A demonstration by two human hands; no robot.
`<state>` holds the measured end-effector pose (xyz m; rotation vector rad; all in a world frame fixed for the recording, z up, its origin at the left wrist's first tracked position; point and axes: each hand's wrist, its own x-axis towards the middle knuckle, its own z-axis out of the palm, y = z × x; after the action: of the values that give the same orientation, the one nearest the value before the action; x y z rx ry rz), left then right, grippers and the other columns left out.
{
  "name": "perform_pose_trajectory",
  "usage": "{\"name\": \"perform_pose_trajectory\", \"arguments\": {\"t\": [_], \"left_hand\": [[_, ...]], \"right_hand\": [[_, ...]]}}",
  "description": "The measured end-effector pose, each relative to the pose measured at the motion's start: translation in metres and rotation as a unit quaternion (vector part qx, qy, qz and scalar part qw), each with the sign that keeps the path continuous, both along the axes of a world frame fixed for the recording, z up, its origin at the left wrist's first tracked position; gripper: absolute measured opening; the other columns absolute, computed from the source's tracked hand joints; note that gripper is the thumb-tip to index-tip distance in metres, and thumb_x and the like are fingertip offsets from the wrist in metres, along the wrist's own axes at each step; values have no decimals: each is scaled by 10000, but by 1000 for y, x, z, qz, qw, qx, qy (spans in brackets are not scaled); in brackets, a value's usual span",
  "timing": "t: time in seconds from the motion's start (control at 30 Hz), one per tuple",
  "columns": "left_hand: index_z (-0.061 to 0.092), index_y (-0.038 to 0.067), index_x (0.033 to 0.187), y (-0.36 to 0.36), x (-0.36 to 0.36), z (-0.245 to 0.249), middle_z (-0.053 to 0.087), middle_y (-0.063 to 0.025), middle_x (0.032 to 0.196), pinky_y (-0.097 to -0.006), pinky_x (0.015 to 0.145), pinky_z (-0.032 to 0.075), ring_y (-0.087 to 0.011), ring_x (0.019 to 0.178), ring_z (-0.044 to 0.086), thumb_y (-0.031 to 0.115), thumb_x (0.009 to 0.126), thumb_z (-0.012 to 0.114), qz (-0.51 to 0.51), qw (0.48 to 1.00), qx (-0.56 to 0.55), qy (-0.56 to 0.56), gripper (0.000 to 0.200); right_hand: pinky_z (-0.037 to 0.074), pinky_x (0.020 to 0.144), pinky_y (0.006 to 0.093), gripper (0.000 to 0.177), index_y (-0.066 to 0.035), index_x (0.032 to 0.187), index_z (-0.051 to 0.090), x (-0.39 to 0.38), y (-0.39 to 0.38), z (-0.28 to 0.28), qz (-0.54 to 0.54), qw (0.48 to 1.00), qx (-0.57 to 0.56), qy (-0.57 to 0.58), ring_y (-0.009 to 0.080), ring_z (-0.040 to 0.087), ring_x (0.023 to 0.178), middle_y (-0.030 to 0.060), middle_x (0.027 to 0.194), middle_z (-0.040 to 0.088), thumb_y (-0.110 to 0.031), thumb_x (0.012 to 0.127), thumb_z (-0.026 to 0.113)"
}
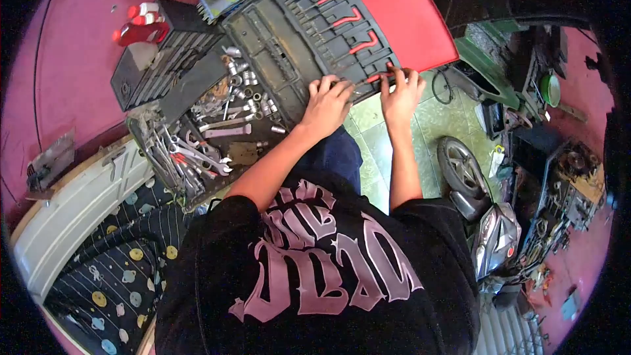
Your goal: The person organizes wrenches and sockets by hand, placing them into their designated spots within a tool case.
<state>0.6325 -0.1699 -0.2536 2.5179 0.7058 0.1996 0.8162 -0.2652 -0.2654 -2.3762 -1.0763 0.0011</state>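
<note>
A dark moulded tool tray (282, 52) lies before me, with a row of red-handled T-handle wrenches (346, 18) set in its slots. At its near end is another T-handle wrench (376, 78) with a red grip. The fingers of my right hand (402, 95) are closed on that red grip. My left hand (325, 105) is bent over the near edge of the tray, fingers curled at the shaft end of the same wrench. Its fingertips partly hide the shaft and the slot below.
Left of the tray are loose sockets (248, 79) and a bin of combination wrenches (197, 154). A red lid panel (401, 6) stretches beyond the wrenches. Red bottles (141, 31) stand on a dark case at upper left. A motorcycle wheel (460, 164) is at right.
</note>
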Motion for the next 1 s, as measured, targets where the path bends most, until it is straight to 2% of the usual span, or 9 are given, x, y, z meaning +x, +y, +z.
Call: {"name": "perform_pose_trajectory", "arguments": {"t": [0.1, 0.17, 0.33, 0.5, 0.7, 0.83, 0.9, 1.0], "left_hand": [[728, 75, 1239, 8, -23, 8, 663, -38, 1381, -521, 1115, 348, -281, 1368, 512, 173, 860, 785, -24, 999, -2, -25, 396], [731, 76, 1233, 16, -37, 18, 663, -42, 1393, -479, 1118, 349, -268, 1356, 527, 166, 871, 794, -53, 998, -8, -20, 379], [748, 89, 1172, 33, -88, 30, 713, -39, 1228, -458, 1076, 362, -249, 1247, 582, 148, 896, 773, -35, 996, -28, -71, 284], [755, 81, 1121, 42, -176, 43, 725, -52, 1161, -455, 1077, 369, -247, 1192, 608, 151, 876, 780, -16, 996, -37, -78, 257], [762, 82, 1120, 39, -315, 41, 737, -55, 1139, -454, 1073, 363, -253, 1194, 612, 144, 890, 780, 75, 994, -58, -63, 239], [768, 99, 1129, 41, -400, 40, 743, -46, 1162, -449, 1069, 366, -261, 1194, 615, 135, 876, 792, 146, 987, -47, -47, 257], [775, 98, 1113, 43, -435, 39, 747, -45, 1110, -447, 1069, 368, -261, 1178, 622, 123, 866, 795, 190, 979, -58, -52, 249], [786, 101, 1089, 51, -479, 31, 749, -47, 1100, -444, 1054, 374, -264, 1166, 623, 94, 859, 790, 219, 975, -26, -27, 230]], "right_hand": [[471, 1024, 509, 320, -98, 1207, 757, -6, 0, 2, 4, 1000, 5, -26, 393, 548, 1141, 150, 1158, 635, -172, 897, 782], [469, 1037, 508, 296, -87, 1193, 754, -14, 1, 6, 7, 1000, 7, -20, 395, 544, 1154, 147, 1185, 642, -155, 906, 763], [462, 1049, 508, 270, -62, 1170, 742, -52, 3, 21, 31, 999, -13, -34, 399, 530, 1192, 144, 1227, 643, -132, 909, 746], [464, 1045, 517, 285, -53, 1168, 735, -114, 12, 39, 57, 997, -15, -45, 406, 531, 1195, 156, 1230, 638, -112, 890, 748], [462, 1028, 528, 320, -52, 1162, 718, -228, 38, 53, 120, 993, 11, -10, 429, 534, 1142, 184, 1166, 642, -52, 843, 749], [476, 1001, 513, 329, -59, 1145, 726, -314, 50, 51, 167, 985, 4, 35, 419, 534, 1132, 161, 1145, 657, -34, 819, 762], [483, 991, 513, 329, -55, 1130, 722, -352, 54, 52, 210, 977, 26, 33, 422, 546, 1116, 159, 1123, 656, -32, 805, 766], [490, 982, 508, 317, -53, 1116, 721, -398, 53, 55, 262, 963, -26, 56, 422, 567, 1096, 147, 1062, 656, -41, 803, 769]]}}
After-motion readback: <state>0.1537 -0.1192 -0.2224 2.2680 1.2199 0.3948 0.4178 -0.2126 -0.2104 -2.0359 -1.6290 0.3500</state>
